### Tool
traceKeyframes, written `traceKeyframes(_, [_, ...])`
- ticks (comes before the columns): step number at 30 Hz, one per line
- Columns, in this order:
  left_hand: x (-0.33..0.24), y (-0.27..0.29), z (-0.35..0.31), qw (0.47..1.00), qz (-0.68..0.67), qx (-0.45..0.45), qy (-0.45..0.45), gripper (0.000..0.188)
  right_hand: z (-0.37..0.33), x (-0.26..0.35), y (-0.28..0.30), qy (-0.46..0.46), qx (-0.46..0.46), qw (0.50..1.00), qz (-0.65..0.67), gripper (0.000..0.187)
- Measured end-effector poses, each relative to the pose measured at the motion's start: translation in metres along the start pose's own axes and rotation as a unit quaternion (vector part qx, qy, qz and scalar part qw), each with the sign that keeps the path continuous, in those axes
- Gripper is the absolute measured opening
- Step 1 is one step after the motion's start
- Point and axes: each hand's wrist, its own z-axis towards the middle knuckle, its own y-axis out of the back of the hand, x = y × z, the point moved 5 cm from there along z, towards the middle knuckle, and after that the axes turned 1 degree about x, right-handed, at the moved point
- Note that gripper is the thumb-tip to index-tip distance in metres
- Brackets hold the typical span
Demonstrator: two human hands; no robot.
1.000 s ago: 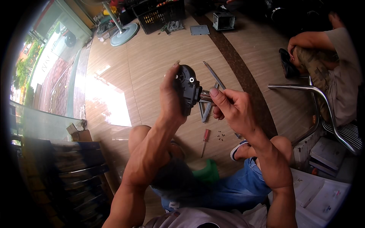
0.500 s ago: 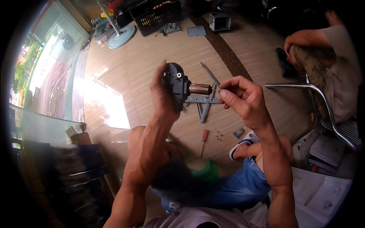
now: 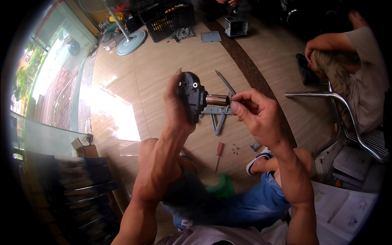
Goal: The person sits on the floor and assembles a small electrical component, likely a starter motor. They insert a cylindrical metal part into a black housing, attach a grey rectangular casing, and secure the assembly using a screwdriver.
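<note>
My left hand (image 3: 176, 102) grips a motor with a black gear housing (image 3: 191, 94), holding it up over the floor. A shiny metal cylinder (image 3: 217, 100) sticks out of the housing toward the right. At the free end of that cylinder, the thumb and forefinger of my right hand (image 3: 256, 114) pinch together on the thin motor shaft. Those fingertips largely hide the shaft. Below the motor, a grey metal scissor linkage (image 3: 220, 122) lies on the tiles, partly covered by my hands and the motor.
A red-handled screwdriver (image 3: 219, 151) and several small screws (image 3: 235, 149) lie near my feet, beside a small grey part (image 3: 256, 145). A metal chair (image 3: 326, 94) and a seated person (image 3: 343, 61) are at right. Farther off stand a black crate (image 3: 169, 22), a round stand base (image 3: 132, 43) and a metal box (image 3: 236, 27).
My right fingers have moved in to the end of the motor and closed there on its shaft. The motor sits slightly lower and farther right in view.
</note>
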Motion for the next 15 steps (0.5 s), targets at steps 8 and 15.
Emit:
traceKeyframes(8, [0.001,0.004,0.002,1.000,-0.014,0.004,0.011,0.038,0.000,0.013,-0.002,0.102,-0.016,0.988,-0.114,0.012])
traceKeyframes(15, [0.000,-0.001,-0.001,1.000,-0.002,0.006,0.003,0.039,-0.001,0.019,-0.003,0.129,-0.017,0.977,-0.167,0.012])
